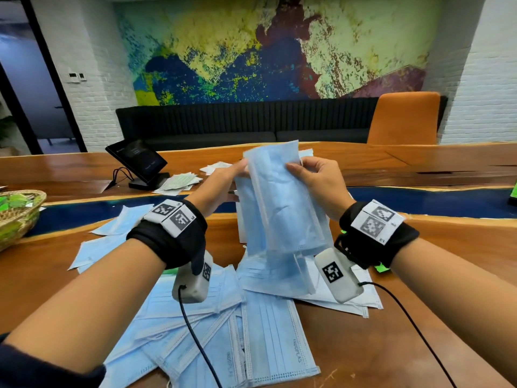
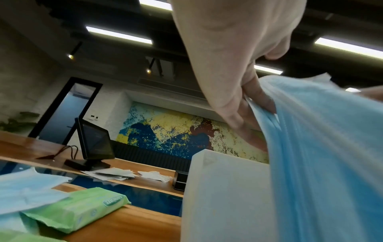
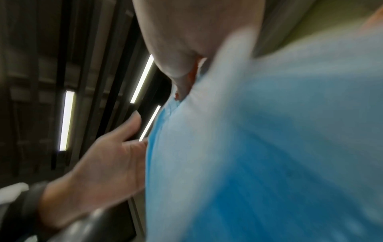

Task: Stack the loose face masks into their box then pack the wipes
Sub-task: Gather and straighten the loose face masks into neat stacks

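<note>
Both my hands hold a bundle of blue face masks upright above the table.

Head view: my left hand [image 1: 223, 183] and right hand [image 1: 316, 183] pinch the held masks [image 1: 279, 203] at their upper edges; loose masks [image 1: 263, 334] lie scattered on the wooden table [image 1: 419, 317] beneath. Left wrist view: my fingers [image 2: 257, 96] grip the masks' edge beside the white mask box [image 2: 223, 196]; a green wipes pack [image 2: 82, 211] lies on the table, partly under a mask. Right wrist view: blurred; my thumb [image 3: 182, 65] presses on the masks, and my left hand touches their far side.
</note>
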### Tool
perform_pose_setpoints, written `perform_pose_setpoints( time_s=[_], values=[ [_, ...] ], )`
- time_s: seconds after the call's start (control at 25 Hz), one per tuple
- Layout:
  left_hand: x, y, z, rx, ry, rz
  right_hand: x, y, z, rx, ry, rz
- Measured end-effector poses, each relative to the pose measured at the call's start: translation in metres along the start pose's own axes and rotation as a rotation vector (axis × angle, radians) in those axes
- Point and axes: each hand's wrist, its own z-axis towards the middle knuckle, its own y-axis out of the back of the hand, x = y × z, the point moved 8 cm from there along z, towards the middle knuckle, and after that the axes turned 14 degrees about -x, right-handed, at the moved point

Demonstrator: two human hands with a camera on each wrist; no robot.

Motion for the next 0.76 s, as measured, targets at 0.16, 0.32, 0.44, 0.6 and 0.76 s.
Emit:
perform_pose_setpoints(
  time_s=[0.16, 0.32, 0.44, 0.6, 0.76],
  values=[
    [-0.001, -0.009, 0.0, 0.001, -0.062, 0.18, -0.011, -0.009, -0.006, 0.053, 0.068, -0.191],
    [0.005, 0.004, 0.009, -0.187, -0.09, 0.317, -0.011, -0.007, -0.009, 0.042, 0.114, -0.307],
    [0.011, 0.022, 0.016, -0.277, -0.063, 0.342, -0.009, 0.006, -0.001, -0.003, 0.151, -0.419],
    [0.016, 0.045, 0.023, -0.392, -0.047, 0.406, -0.001, 0.027, 0.009, -0.115, 0.213, -0.418],
    [0.014, 0.051, 0.021, -0.449, -0.048, 0.393, 0.004, 0.033, 0.012, -0.126, 0.174, -0.218]
  ],
)
